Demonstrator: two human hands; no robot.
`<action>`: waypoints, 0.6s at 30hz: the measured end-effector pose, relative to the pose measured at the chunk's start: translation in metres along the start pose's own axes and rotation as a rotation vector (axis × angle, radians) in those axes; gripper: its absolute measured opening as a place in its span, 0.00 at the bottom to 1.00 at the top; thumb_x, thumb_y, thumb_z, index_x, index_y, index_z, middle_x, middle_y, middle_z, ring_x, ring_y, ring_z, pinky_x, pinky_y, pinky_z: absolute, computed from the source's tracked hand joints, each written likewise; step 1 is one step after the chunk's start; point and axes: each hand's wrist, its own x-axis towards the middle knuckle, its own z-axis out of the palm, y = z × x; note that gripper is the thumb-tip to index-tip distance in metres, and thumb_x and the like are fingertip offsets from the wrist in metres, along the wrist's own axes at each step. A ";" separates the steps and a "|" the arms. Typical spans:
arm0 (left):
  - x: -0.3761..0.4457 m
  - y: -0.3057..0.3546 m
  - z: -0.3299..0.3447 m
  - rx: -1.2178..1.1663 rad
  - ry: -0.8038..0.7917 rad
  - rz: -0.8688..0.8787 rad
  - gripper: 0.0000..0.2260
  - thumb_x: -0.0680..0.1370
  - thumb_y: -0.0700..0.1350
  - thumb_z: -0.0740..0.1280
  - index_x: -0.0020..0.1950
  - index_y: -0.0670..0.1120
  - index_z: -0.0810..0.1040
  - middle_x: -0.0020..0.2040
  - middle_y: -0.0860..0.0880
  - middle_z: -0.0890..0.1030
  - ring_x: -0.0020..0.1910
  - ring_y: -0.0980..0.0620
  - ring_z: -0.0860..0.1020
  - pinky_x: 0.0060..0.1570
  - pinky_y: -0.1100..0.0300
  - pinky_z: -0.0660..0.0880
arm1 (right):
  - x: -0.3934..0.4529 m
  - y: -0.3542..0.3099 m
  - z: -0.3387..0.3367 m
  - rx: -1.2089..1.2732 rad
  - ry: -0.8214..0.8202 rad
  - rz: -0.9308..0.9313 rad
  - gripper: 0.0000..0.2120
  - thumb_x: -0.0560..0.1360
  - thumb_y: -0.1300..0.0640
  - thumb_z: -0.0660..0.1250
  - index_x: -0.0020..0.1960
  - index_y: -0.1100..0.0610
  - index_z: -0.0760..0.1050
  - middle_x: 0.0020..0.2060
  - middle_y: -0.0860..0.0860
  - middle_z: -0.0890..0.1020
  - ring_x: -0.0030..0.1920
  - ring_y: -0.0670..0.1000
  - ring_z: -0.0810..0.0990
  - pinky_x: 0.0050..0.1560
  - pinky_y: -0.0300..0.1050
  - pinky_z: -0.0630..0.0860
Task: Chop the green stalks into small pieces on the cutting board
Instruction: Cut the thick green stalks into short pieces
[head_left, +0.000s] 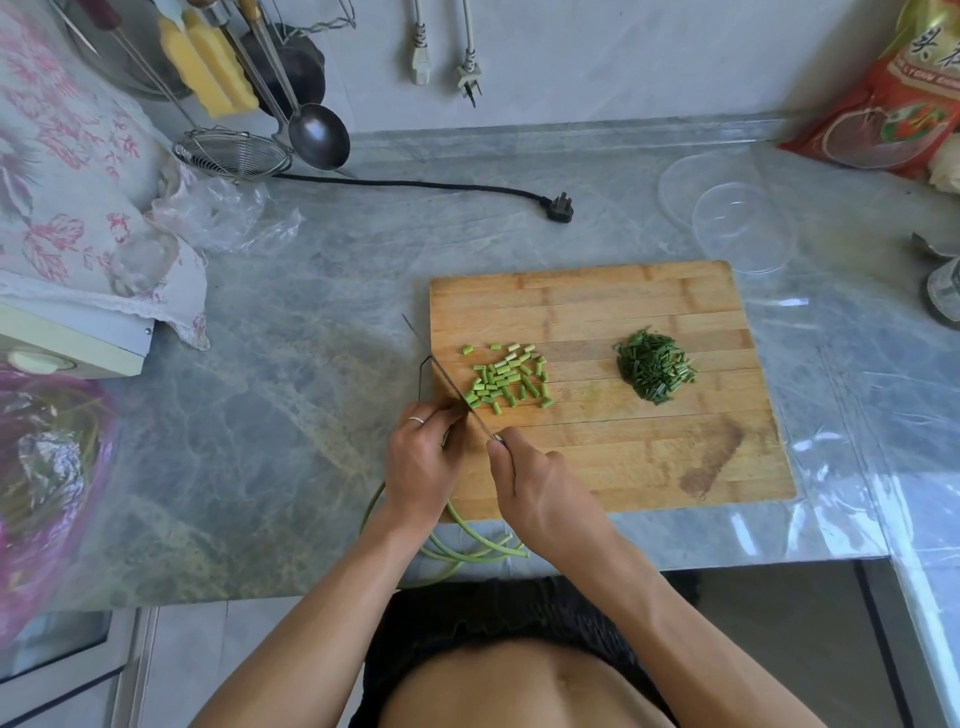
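Mid-chop here: my right hand (540, 488) is wrapped around the knife (457, 397) handle, blade angled up toward 11 o'clock over the left edge of the cutting board (623, 301), and my left hand (423, 457) is pinching the stalks (467, 543) down right next to the blade. The uncut ends trail off the board at 6 o'clock and curl over the front of the counter (311, 312) toward me. The cut pieces (506, 376) sit just right of the blade, and there's a darker pile of chopped greens (655, 368) further out at 3 o'clock. Main worry is my left fingertips, since they're basically touching the knife, and I'd guess one sloppy stroke nicks them. I'm also working right at the board's left edge, so the tip hangs out past the wood and could come down on the stone. Those dangling stalks could slide off the counter if I let go of them. Plenty of bare board toward 12 and 4 o'clock to shift things over, and the black cord (415, 184) and clear lids (727, 208) up at 12 to 2 o'clock are well out of my way.
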 end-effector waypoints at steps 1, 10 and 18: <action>-0.001 0.000 0.001 -0.006 -0.009 0.002 0.07 0.73 0.33 0.73 0.48 0.41 0.86 0.47 0.48 0.85 0.45 0.48 0.81 0.43 0.57 0.77 | 0.001 0.000 0.001 -0.014 -0.005 0.006 0.16 0.82 0.45 0.49 0.48 0.54 0.66 0.23 0.52 0.67 0.20 0.54 0.64 0.22 0.45 0.56; 0.002 -0.001 -0.004 0.049 -0.078 0.078 0.07 0.74 0.33 0.72 0.51 0.40 0.84 0.50 0.47 0.84 0.47 0.47 0.80 0.45 0.55 0.78 | 0.014 -0.001 0.006 0.153 0.021 0.053 0.14 0.83 0.48 0.51 0.44 0.54 0.65 0.24 0.51 0.69 0.23 0.53 0.66 0.26 0.50 0.63; -0.004 -0.003 -0.009 0.145 -0.093 0.105 0.11 0.75 0.34 0.69 0.56 0.40 0.84 0.54 0.46 0.81 0.48 0.45 0.80 0.48 0.53 0.78 | 0.006 0.007 0.001 0.311 0.059 0.143 0.17 0.84 0.51 0.51 0.38 0.53 0.64 0.26 0.47 0.67 0.26 0.47 0.63 0.30 0.44 0.62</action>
